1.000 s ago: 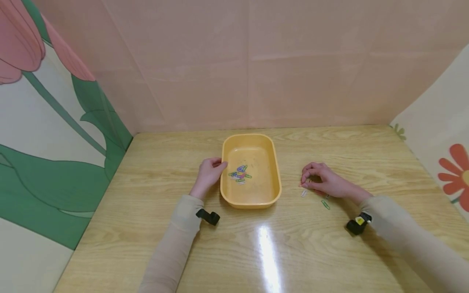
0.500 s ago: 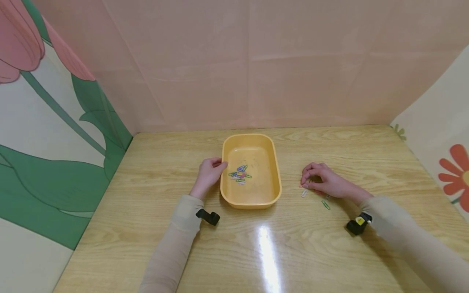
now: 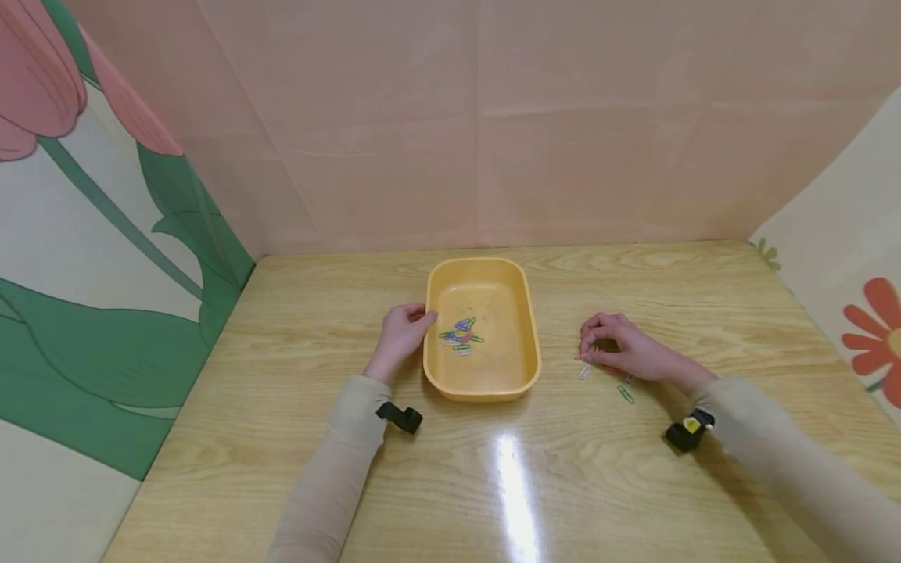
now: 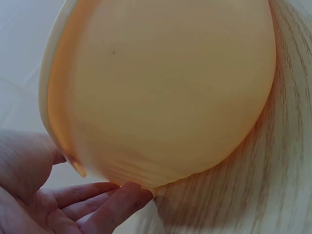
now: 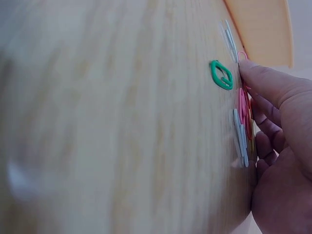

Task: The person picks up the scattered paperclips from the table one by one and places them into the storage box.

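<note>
My left hand holds the left rim of a yellow plastic tray, thumb over the edge and fingers against the outside wall. In the left wrist view the fingers touch the tray's wall. Several coloured paper clips lie inside the tray, left of its middle. To the right, my right hand is down at the tabletop, pinching a red paper clip between thumb and fingers. Around it lie a green paper clip, white paper clips and a pink paper clip; the hand partly hides others.
The wooden table stretches around the tray. A pink cloth backdrop rises behind its far edge. Printed flower panels stand at the left and right. A bright light reflection falls in front of the tray.
Almost nothing differs: the left hand stays on the tray rim, and the right hand stays at the same spot with only a tiny finger shift.
</note>
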The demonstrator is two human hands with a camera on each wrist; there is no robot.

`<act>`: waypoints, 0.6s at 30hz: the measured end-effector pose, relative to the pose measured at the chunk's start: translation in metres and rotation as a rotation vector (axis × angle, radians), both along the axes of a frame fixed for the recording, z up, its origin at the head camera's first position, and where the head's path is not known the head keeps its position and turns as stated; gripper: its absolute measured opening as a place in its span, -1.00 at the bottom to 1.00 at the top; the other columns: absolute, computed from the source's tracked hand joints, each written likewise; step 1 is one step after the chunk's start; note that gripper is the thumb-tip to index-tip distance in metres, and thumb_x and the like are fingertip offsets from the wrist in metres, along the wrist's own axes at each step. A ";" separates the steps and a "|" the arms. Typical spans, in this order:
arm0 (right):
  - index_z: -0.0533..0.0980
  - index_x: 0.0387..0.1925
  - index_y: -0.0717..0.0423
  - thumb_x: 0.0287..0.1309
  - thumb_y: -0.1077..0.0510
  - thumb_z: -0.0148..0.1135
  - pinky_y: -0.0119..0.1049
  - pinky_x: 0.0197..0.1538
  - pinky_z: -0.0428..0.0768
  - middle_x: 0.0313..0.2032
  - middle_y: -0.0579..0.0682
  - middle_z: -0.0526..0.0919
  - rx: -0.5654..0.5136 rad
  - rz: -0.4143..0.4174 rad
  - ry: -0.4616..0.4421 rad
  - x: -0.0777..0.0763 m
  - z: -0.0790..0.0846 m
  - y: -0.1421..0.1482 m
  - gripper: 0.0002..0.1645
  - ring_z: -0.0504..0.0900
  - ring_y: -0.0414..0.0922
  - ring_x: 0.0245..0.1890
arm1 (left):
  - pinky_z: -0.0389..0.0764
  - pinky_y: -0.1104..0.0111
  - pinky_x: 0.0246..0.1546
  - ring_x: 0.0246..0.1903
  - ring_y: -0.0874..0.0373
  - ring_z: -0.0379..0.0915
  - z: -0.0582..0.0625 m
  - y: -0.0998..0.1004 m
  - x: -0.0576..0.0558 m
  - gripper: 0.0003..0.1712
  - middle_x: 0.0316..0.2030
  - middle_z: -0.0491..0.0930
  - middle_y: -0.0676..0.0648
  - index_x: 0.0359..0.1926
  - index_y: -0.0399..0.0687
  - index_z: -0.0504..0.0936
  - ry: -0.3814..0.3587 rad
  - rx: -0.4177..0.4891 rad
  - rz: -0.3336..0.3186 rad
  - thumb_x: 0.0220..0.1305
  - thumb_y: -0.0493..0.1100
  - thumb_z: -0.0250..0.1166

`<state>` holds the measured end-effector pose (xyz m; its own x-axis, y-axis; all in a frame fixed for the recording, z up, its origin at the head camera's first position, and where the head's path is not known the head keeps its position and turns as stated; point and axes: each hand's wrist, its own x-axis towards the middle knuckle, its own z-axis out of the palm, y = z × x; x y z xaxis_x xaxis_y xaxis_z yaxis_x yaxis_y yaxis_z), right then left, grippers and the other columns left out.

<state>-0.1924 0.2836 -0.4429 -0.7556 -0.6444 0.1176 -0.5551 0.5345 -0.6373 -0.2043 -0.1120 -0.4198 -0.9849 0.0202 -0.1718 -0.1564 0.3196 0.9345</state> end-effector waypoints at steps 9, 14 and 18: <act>0.61 -0.32 0.00 0.20 0.25 0.26 -0.11 -0.02 0.26 -0.15 0.00 0.51 -0.057 -0.018 -0.129 0.000 0.006 0.001 -0.92 0.35 -0.05 -0.11 | 0.60 0.29 -0.11 -0.13 0.00 0.58 0.001 0.001 0.001 -0.62 -0.13 0.62 -0.24 0.06 -0.37 0.56 0.003 -0.004 0.005 0.33 -0.19 0.19; 0.53 -0.24 0.22 0.31 0.26 0.13 -0.33 -0.38 0.55 -0.27 0.10 0.56 -0.096 -0.042 -0.261 -0.005 0.017 0.000 -0.91 0.50 -0.09 -0.38 | 0.60 0.29 -0.10 -0.13 0.00 0.57 0.002 0.001 0.002 -0.62 -0.12 0.62 -0.25 0.06 -0.38 0.56 0.006 -0.001 0.005 0.32 -0.19 0.19; 0.49 -0.23 0.25 0.34 0.23 0.09 -0.37 -0.33 0.51 -0.30 0.13 0.58 -0.065 -0.111 -0.257 -0.010 0.029 -0.008 -0.87 0.50 -0.03 -0.34 | 0.60 0.29 -0.10 -0.12 0.00 0.57 0.001 -0.002 0.000 -0.62 -0.12 0.62 -0.25 0.06 -0.37 0.56 0.004 -0.002 0.005 0.31 -0.19 0.20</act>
<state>-0.2023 0.2755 -0.4137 -0.8314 -0.5535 -0.0483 -0.3112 0.5360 -0.7847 -0.2039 -0.1141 -0.4186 -0.9856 0.0151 -0.1682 -0.1545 0.3211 0.9344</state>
